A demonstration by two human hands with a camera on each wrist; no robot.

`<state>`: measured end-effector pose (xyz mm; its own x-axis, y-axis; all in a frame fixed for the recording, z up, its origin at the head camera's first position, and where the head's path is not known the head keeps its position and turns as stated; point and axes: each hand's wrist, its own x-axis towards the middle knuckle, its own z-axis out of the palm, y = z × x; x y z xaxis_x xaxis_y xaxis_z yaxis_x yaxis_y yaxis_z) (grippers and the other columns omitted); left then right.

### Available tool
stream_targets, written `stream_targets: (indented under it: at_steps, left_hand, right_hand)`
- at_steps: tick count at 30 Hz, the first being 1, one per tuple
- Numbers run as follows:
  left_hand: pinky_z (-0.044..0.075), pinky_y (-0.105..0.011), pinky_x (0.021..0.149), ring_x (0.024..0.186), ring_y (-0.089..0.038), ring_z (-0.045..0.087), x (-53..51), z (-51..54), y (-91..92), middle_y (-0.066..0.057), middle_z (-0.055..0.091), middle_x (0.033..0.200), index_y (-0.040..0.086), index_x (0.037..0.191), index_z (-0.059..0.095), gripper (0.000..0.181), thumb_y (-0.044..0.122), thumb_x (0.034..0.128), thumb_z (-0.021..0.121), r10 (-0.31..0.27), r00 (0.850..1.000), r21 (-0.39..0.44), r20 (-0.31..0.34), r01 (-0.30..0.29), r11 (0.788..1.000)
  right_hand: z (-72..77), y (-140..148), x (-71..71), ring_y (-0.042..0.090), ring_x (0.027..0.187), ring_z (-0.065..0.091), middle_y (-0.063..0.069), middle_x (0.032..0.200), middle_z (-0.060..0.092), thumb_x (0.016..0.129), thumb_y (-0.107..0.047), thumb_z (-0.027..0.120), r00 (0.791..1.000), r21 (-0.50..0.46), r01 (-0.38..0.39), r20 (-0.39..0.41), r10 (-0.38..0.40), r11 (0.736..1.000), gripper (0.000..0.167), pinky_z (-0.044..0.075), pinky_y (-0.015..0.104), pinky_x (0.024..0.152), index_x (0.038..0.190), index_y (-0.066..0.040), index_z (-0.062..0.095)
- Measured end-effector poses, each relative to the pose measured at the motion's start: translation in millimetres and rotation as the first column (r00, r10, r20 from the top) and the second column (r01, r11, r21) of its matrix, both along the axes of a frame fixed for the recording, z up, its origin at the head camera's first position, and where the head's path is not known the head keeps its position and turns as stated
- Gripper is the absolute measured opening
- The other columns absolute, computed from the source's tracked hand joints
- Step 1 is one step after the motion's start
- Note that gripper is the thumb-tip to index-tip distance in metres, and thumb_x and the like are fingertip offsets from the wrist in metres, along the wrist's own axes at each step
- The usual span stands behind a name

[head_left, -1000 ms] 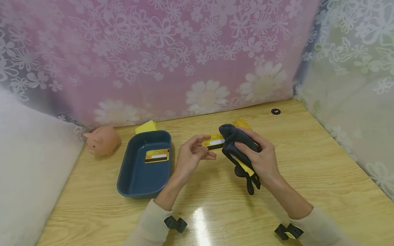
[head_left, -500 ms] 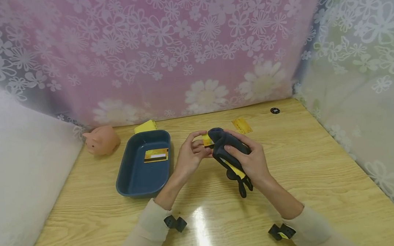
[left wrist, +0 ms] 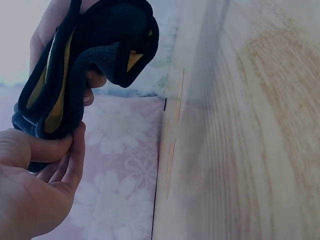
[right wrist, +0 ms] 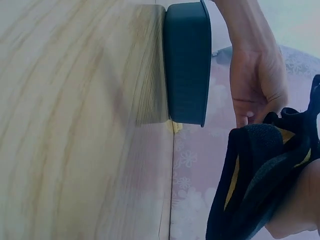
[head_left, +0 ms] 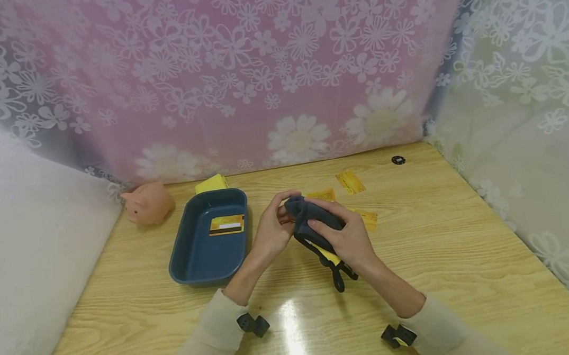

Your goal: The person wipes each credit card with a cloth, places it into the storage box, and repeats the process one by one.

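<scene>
A dark navy cloth pouch (head_left: 317, 226) with black edging and a loop hangs tilted above the table, yellow showing along its opening. My right hand (head_left: 349, 238) grips it around its body, thumb on the near face. At its left end, my left hand (head_left: 272, 225) pinches the fabric between thumb and fingers, which the left wrist view shows closely. Whether a card is inside the pouch or behind it is hidden. Yellow cards lie on the table beyond: one card (head_left: 350, 182) in full view, another card (head_left: 321, 195) and a third card (head_left: 368, 219) partly covered by the hands.
Left of my hands stands a blue tray (head_left: 183, 256) holding a yellow striped card (head_left: 226, 225). A pink piggy bank (head_left: 148, 203) and a yellow block (head_left: 211, 184) sit behind it. A black poker chip (head_left: 398, 160) lies at the back right. Patterned curtains border the table (head_left: 459, 254).
The pouch and right hand have moved left toward the left hand. The yellow striped card between them has gone out of sight at the pouch's end. Cards behind the pouch have come into view.
</scene>
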<state>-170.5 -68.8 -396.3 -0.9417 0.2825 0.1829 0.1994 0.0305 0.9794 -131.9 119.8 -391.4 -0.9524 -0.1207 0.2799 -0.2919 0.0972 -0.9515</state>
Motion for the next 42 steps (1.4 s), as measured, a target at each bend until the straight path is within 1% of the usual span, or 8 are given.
stream_targets:
  at_steps: [7,12,16,24,31,34,37,42]
  left_hand:
    - [0.055,-0.027,0.074,0.089,-0.017,0.073,2.2,-0.8,0.1,-0.013,0.076,0.110,0.010,0.143,0.058,0.054,-0.013,0.0951,0.065,0.015,1.000,0.021,0.012,-0.015,1.000]
    - [0.060,-0.042,0.081,0.081,-0.024,0.069,3.4,-1.6,-0.1,-0.012,0.069,0.091,0.011,0.144,0.060,0.061,-0.016,0.0903,0.068,0.038,0.999,0.008,-0.005,-0.038,0.999]
    - [0.062,-0.050,0.084,0.082,-0.025,0.070,4.0,-1.9,-1.3,-0.016,0.070,0.092,0.012,0.144,0.060,0.064,-0.020,0.0891,0.067,0.055,0.998,0.014,-0.016,-0.055,0.998]
    - [0.059,-0.026,0.075,0.082,-0.015,0.067,3.5,-0.3,-4.2,-0.024,0.069,0.098,0.014,0.142,0.064,0.061,-0.018,0.0893,0.069,0.093,0.995,0.000,-0.038,-0.093,0.996]
    - [0.064,-0.046,0.084,0.070,-0.019,0.063,2.6,2.9,-2.8,-0.016,0.060,0.085,0.011,0.140,0.064,0.060,-0.023,0.0906,0.063,0.048,0.998,0.130,0.032,-0.051,0.990]
    - [0.063,-0.048,0.084,0.068,-0.018,0.064,1.9,3.9,-2.2,-0.013,0.058,0.082,0.010,0.141,0.063,0.062,-0.024,0.0895,0.062,0.046,0.998,0.129,0.032,-0.050,0.990]
    - [0.063,-0.049,0.085,0.065,-0.017,0.062,1.1,3.4,-1.6,-0.010,0.058,0.079,0.009,0.141,0.062,0.062,-0.025,0.0892,0.062,0.043,0.998,0.144,0.049,-0.050,0.988]
    - [0.062,-0.054,0.087,0.061,-0.016,0.059,0.7,1.7,1.2,-0.009,0.056,0.075,0.006,0.141,0.062,0.061,-0.026,0.0882,0.062,0.042,0.996,0.183,0.073,-0.055,0.982]
  right_hand:
    - [-2.1,4,1.6,0.024,0.119,0.065,0.001,0.131,0.067,0.097,-0.022,0.077,0.995,0.113,0.090,-0.045,-0.085,0.989,0.040,0.058,0.025,0.090,0.135,-0.031,0.071]
    - [-4.9,12,-0.7,0.026,0.120,0.065,0.004,0.131,0.067,0.098,-0.021,0.076,0.992,0.124,0.116,-0.060,-0.110,0.985,0.040,0.057,0.022,0.089,0.137,-0.029,0.071]
    - [-5.0,23,-3.0,0.026,0.124,0.064,0.003,0.135,0.066,0.097,-0.020,0.076,0.989,0.112,0.140,-0.064,-0.133,0.984,0.042,0.057,0.020,0.090,0.138,-0.028,0.070]
    - [-2.3,47,-4.8,0.027,0.129,0.062,0.003,0.145,0.063,0.097,-0.025,0.077,0.979,0.090,0.205,-0.002,-0.206,0.975,0.044,0.058,0.019,0.087,0.140,-0.027,0.068]
    - [-4.3,72,-8.0,0.022,0.117,0.069,0.009,0.150,0.057,0.098,-0.031,0.075,0.956,0.087,0.273,0.089,-0.281,0.958,0.047,0.061,0.021,0.081,0.144,-0.029,0.065]
    - [-4.1,79,-6.5,0.011,0.113,0.069,0.011,0.151,0.056,0.099,-0.029,0.074,0.952,0.053,0.284,0.105,-0.288,0.957,0.047,0.061,0.022,0.082,0.145,-0.028,0.064]
    - [-2.7,78,-3.3,0.005,0.110,0.070,0.011,0.149,0.058,0.099,-0.025,0.075,0.959,0.011,0.275,0.073,-0.275,0.961,0.047,0.061,0.023,0.083,0.145,-0.024,0.065]
    - [1.1,60,0.6,0.009,0.111,0.071,0.005,0.144,0.062,0.098,-0.018,0.076,0.980,-0.044,0.197,0.004,-0.197,0.979,0.046,0.062,0.026,0.084,0.143,-0.017,0.066]
